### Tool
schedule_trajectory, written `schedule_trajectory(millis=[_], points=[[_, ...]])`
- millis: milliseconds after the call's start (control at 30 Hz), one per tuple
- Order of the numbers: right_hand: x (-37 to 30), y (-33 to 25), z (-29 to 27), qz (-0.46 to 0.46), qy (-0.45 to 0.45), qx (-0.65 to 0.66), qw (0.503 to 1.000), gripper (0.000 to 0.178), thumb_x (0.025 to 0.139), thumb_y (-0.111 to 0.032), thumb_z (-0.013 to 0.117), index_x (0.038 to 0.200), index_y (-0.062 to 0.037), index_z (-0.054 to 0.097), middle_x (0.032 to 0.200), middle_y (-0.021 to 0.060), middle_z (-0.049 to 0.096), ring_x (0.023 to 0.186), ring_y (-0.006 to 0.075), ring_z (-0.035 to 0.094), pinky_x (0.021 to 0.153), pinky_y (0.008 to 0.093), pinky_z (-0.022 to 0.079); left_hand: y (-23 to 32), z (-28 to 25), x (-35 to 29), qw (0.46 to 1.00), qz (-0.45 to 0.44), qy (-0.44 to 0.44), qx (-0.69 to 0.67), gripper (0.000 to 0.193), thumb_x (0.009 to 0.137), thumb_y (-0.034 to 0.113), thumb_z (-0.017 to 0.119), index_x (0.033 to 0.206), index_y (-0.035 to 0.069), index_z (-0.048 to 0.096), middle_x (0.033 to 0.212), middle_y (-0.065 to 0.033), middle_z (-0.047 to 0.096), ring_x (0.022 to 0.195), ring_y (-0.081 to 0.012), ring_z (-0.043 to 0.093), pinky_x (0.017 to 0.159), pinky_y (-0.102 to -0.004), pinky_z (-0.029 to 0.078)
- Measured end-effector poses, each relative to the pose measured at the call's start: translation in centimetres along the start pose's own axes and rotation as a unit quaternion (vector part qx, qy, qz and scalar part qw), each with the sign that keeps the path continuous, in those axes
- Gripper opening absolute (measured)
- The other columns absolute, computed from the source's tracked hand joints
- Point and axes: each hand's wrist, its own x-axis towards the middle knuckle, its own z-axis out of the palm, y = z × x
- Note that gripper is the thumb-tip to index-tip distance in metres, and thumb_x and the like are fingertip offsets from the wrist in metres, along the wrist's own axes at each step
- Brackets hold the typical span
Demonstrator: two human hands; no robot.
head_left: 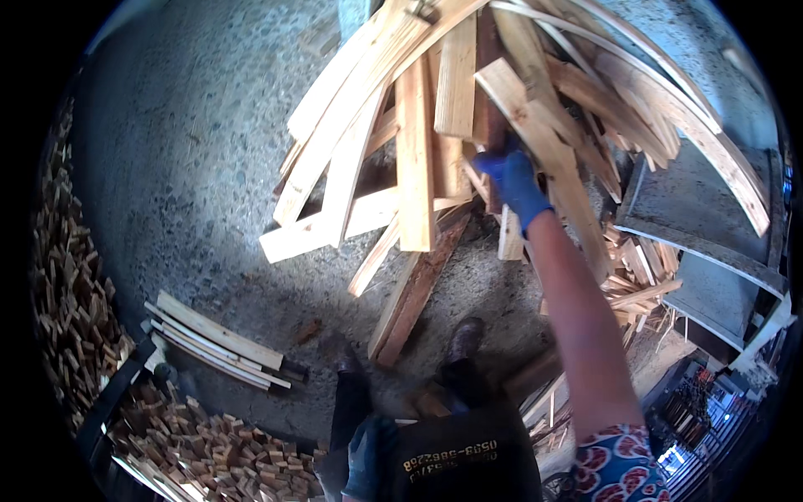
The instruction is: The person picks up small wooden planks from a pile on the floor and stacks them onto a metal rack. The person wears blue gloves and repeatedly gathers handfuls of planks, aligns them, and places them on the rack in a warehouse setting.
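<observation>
My right hand (517, 186), in a blue glove, reaches into a large heap of loose wooden boards (414, 159). Its blurred fingers appear closed around a dark reddish-brown board (492, 109) among the paler ones. Just to the right of the hand, a long pale board (535, 134) slants down past my wrist. My left hand (368, 458), in a blue-grey glove, hangs low beside my black apron (464, 460), away from the boards. How its fingers are set does not show.
A thick board (418, 289) lies across the floor near my feet. Several thin strips (222, 339) are stacked at left. Cut wood pieces (226, 452) pile up behind a dark rail. At right stand a grey metal frame (703, 243) and more scraps (640, 272).
</observation>
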Motion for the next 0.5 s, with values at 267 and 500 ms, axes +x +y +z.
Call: schedule_trajectory(millis=[267, 500], points=[[-2.1, -2.6, 0.0, 0.226, -0.181, 0.476, 0.830, 0.045, 0.075, -0.025, 0.070, 0.116, -0.0094, 0.056, 0.111, 0.0067, 0.059, 0.096, 0.0188, 0.059, 0.079, 0.0293, 0.049, -1.3, 2.7, 1.3, 0.997, -0.003, -0.078, -0.002, 0.036, 0.095, 0.024, 0.049, 0.124, 0.002, 0.048, 0.121, -0.0147, 0.056, 0.111, -0.0260, 0.055, 0.096, -0.0390, 0.044], [-3.0, -0.7, -1.6, 0.126, -0.149, 0.500, 0.844, 0.034, 0.081, -0.031, 0.064, 0.106, -0.0082, 0.060, 0.088, 0.0061, 0.062, 0.073, 0.0179, 0.060, 0.066, 0.0310, 0.054, 1.4, 5.9, 4.8, 0.992, 0.088, -0.070, 0.060, 0.031, 0.093, 0.021, 0.052, 0.118, 0.002, 0.054, 0.108, -0.0093, 0.061, 0.097, -0.0183, 0.059, 0.085, -0.0308, 0.047]])
